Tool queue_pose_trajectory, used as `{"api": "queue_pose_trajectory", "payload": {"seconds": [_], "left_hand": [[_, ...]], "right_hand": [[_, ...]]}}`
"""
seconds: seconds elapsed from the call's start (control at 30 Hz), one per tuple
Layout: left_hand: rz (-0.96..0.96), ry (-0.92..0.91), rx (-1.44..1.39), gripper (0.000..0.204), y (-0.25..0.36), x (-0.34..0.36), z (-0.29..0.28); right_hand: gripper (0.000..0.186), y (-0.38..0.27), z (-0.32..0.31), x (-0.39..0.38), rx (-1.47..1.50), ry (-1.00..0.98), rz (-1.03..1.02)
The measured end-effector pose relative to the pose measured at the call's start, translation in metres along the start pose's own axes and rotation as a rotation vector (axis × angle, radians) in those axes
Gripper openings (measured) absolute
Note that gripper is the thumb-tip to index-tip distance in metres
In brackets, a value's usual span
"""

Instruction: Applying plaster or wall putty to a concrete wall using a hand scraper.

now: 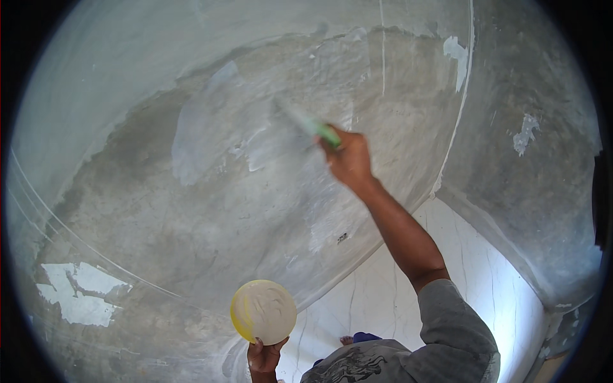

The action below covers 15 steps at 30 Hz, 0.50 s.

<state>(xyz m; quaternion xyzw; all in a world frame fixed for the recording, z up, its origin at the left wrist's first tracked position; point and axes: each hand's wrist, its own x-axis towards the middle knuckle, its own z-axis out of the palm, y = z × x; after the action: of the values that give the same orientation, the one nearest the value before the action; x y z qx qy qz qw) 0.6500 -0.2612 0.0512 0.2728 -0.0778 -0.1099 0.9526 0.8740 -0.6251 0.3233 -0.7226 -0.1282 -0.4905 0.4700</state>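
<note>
In the head view, the person's right hand (349,158) grips a green-handled flat scraper (313,124), blurred, before the middle of a grey plaster wall (159,242). The left hand (264,357) holds a round yellow bowl (237,306) with off-white paste (269,314), near the wall's lower edge.

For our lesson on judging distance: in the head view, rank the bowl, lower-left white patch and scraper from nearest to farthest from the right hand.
1. Scraper: gripped in the right hand.
2. Bowl: below and to the left, held by the left hand.
3. White patch: far lower left, on the grey surface.
</note>
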Motion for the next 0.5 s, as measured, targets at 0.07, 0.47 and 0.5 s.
{"api": "queue_pose_trajectory", "payload": {"seconds": [0.07, 0.47, 0.5], "left_hand": [[0.003, -0.015, -0.01, 0.069, 0.001, -0.007, 0.0], [0.107, 0.147, -0.076, 0.067, 0.011, -0.073, -0.047], [0.109, 0.142, -0.05, 0.066, 0.013, -0.072, -0.047]], "right_hand": [[0.019, 0.019, -0.024, 0.024, -0.094, 0.208, 0.087], [0.031, -0.043, 0.054, -0.01, -0.291, 0.222, -0.36], [0.025, -0.024, 0.036, 0.0, -0.347, 0.176, -0.243]]}}
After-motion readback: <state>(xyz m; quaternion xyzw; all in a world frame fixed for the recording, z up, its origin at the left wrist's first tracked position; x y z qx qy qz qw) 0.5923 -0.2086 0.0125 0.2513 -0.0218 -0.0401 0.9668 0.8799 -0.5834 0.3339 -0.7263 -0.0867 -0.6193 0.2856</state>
